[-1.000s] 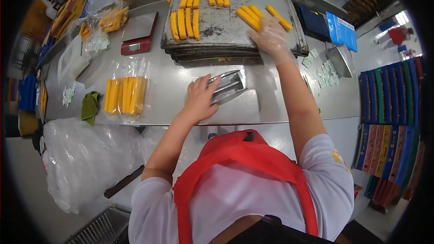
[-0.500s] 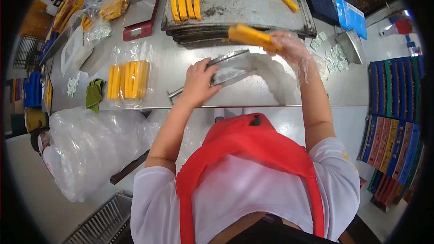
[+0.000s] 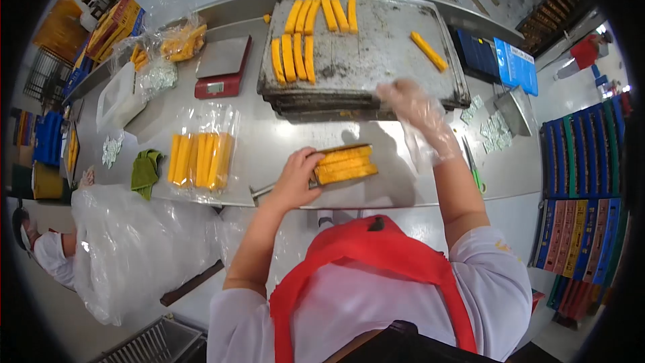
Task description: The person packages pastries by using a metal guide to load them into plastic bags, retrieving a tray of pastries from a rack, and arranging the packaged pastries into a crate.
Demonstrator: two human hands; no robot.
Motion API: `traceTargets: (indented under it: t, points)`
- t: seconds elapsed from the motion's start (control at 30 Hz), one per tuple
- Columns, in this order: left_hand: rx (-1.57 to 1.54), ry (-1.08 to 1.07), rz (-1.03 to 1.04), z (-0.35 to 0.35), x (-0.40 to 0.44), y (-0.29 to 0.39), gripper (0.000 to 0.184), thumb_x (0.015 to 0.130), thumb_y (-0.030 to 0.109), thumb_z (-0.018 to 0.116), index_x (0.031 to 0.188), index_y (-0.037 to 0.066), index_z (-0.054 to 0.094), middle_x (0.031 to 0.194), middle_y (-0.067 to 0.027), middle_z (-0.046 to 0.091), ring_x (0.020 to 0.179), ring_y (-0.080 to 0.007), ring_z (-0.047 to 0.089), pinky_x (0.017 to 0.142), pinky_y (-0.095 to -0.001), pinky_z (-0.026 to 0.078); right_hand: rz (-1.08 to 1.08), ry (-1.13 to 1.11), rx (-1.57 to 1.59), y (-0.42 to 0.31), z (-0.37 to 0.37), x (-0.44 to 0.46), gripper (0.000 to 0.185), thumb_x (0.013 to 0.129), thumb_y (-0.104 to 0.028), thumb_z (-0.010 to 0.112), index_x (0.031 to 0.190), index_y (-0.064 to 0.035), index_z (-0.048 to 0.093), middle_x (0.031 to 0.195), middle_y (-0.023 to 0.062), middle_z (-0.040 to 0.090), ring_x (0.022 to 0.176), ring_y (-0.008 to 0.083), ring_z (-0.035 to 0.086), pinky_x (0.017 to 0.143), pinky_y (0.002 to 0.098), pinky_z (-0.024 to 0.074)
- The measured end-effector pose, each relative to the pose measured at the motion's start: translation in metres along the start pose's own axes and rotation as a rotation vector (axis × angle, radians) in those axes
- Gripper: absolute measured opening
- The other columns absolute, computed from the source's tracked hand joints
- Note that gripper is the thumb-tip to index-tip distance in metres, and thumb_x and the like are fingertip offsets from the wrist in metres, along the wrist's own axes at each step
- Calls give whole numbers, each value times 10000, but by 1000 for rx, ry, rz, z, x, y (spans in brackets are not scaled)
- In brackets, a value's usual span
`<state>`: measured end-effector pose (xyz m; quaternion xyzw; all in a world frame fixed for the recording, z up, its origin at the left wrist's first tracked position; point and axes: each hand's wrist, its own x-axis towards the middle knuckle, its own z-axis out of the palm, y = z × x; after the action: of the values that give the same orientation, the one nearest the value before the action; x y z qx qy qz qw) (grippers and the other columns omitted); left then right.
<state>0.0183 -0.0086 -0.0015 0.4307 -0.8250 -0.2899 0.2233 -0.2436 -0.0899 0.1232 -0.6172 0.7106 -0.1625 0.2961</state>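
Bare, my left hand [image 3: 299, 178] is closed round the left end of a small metal trough [image 3: 346, 148] on the steel table. Several yellow-orange sticks [image 3: 346, 167], which look like cake or bread, lie side by side in it. Under a clear plastic glove, my right hand [image 3: 411, 106] hovers by the front edge of the baking tray [image 3: 376, 60], slightly blurred, with fingers loosely extended and nothing visible in them. More yellow sticks [image 3: 299, 58] stand in rows on the tray's left, and a single stick [image 3: 428, 51] lies at its right.
Left of the trough lie clear bags of sticks [image 3: 201, 160], a green cloth [image 3: 144, 173] and a red scale [image 3: 222, 67]. At right are green-handled scissors [image 3: 475, 168], small packets [image 3: 496, 131] and a metal scoop [image 3: 516, 109]. A large plastic bag [image 3: 141, 249] hangs below the table's left edge.
The sticks that my right hand held now lie in the metal trough. My right hand has moved up to the tray edge without them. My left hand still holds the trough; the view has shifted.
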Motion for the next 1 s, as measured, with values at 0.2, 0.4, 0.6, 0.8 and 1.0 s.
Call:
traceTargets:
  t: [0.2, 0.4, 0.6, 0.8, 1.0]
  points:
    - [-17, 77, -1, 2, 1, 1, 639, 554, 119, 653, 1159, 48, 460, 1157, -166, 421, 1085, -347, 405, 932, -395, 350, -153, 350, -111, -45, 59, 171, 570, 754, -399, 578, 1124, 30, 516, 1069, 236, 565, 1032, 345, 531, 890, 390, 410]
    - [-29, 25, -15, -2, 2, -2, 657, 553, 99, 654, 1177, 79, 447, 1169, -140, 415, 1094, -325, 401, 930, -393, 346, -62, 297, -208, -79, 54, 203, 748, 651, -368, 648, 1244, 9, 391, 1058, 224, 576, 987, 352, 558, 852, 401, 453]
    - [-36, -30, -14, -6, 7, -19, 748, 550, 80, 692, 1232, 68, 383, 1201, -169, 397, 1151, -354, 363, 984, -386, 310, -174, 388, -287, -24, 40, 159, 769, 648, -343, 646, 1294, -39, 359, 1092, 240, 552, 1026, 344, 535, 890, 387, 417]
    - [-120, -81, -59, -17, 21, -19, 1020, 526, 129, 791, 1356, 76, 201, 1232, -193, 378, 1185, -347, 347, 1015, -377, 289, -533, 483, -361, 32, 33, 65, 657, 694, -248, 642, 1269, -54, 391, 1034, 194, 578, 974, 354, 535, 824, 401, 426]
    - [-40, -175, -90, -28, 36, -22, 1109, 516, 116, 804, 1391, 112, 123, 1301, -182, 346, 1199, -344, 340, 1017, -378, 290, -517, -223, -309, 71, 52, -54, 741, 626, -163, 672, 1296, -110, 360, 1058, 177, 559, 952, 355, 530, 840, 405, 435]
